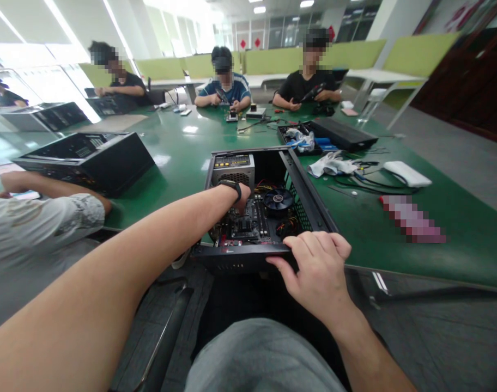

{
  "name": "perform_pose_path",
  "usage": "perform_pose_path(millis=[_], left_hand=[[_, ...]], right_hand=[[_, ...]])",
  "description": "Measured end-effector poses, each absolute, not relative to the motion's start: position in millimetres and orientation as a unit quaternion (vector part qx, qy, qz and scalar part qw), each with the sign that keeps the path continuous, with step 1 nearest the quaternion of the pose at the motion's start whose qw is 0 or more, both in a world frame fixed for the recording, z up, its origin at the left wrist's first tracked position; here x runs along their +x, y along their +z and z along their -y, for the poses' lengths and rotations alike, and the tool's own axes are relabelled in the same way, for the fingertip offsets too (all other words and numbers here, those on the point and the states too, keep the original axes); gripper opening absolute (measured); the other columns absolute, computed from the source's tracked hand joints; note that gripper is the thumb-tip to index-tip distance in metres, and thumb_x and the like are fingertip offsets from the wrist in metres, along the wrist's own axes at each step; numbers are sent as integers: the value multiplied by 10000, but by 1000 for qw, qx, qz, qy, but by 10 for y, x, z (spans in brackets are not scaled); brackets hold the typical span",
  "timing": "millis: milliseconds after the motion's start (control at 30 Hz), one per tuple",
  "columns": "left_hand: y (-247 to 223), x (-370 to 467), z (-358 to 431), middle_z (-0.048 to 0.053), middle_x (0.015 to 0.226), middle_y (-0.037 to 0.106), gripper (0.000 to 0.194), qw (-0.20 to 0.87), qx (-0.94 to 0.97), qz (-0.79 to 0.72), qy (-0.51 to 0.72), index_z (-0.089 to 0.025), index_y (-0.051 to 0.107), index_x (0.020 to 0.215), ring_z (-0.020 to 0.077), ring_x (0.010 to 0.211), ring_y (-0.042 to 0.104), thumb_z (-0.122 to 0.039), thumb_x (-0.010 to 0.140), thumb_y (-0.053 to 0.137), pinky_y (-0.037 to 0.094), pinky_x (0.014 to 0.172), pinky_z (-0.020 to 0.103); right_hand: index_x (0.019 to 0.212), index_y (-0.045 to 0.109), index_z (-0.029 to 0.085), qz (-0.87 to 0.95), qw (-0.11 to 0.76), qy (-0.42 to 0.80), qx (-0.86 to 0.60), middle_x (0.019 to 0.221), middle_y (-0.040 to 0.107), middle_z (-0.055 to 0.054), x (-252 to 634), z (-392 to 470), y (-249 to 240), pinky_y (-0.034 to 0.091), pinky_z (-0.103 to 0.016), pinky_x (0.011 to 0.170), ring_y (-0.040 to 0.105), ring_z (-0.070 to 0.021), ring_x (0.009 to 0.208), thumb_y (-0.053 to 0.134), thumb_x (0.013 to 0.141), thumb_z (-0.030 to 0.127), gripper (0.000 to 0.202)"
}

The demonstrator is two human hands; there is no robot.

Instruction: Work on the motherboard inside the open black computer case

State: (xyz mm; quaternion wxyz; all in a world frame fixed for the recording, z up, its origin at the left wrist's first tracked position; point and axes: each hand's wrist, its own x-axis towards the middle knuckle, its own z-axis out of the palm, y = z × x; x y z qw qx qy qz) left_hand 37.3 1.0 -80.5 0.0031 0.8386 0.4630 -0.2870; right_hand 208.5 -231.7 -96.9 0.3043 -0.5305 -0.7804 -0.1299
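An open black computer case point(248, 251) lies on its side at the table's near edge, partly over my lap. My left hand point(243, 197) reaches into it with fingers pointing down, closed together just above the motherboard point(248, 226). Whatever is between those fingertips is hidden. My right hand point(316, 267) grips the case's near rim, thumb on the outer face and fingers over the top. Inside, a round black CPU fan point(278, 200) sits right of my left hand. A power supply point(233, 170) fills the far left corner, and bundled cables point(287, 226) lie near the right wall.
Another black case point(121, 163) stands on the green table point(179, 136) at left, beside a seated person's arm point(68, 188). At right lie gloves point(334, 163), cables, a white pouch point(407, 173), and a blurred red packet point(412, 219). Several people work across the table.
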Motion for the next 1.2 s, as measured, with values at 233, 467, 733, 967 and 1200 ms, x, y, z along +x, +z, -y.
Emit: perform_pose_path(millis=[233, 467, 733, 967, 1200], left_hand=[[-769, 390, 21, 101, 1052, 775, 505, 16, 829, -486, -276, -174, 795, 1022, 269, 1004, 699, -346, 554, 876, 515, 923, 293], [-860, 358, -62, 106, 1028, 776, 511, 5, 832, -475, -285, -176, 799, 1027, 275, 988, 700, -403, 572, 858, 525, 900, 301], [-794, 372, -1, 77, 979, 784, 485, 9, 831, -478, -285, -198, 804, 977, 258, 1000, 692, -378, 533, 878, 514, 891, 270], [-842, 359, -47, 90, 1013, 781, 507, 19, 835, -489, -253, -186, 806, 982, 268, 978, 696, -392, 524, 876, 524, 895, 297], [-823, 368, -39, 92, 1027, 777, 547, 23, 829, -493, -263, -185, 809, 1006, 293, 994, 688, -375, 500, 890, 522, 899, 320]], right_hand=[[963, 609, 215, 781, 308, -131, -527, 853, 623, -30, 2089, 2328, -972, 286, -420, 886, 506, -215, 883, 620, 911, 469, 259], [970, 606, 219, 781, 312, -129, -525, 862, 629, -31, 2093, 2327, -974, 278, -414, 895, 507, -214, 889, 633, 905, 463, 253], [958, 601, 223, 780, 312, -135, -525, 843, 620, -22, 2088, 2327, -959, 282, -416, 887, 509, -216, 879, 641, 898, 460, 248], [966, 603, 221, 780, 306, -143, -526, 854, 622, -26, 2094, 2330, -970, 283, -417, 884, 505, -217, 881, 635, 897, 466, 256], [956, 606, 220, 780, 308, -154, -522, 844, 624, -21, 2087, 2322, -971, 292, -423, 878, 513, -219, 867, 654, 883, 459, 254]])
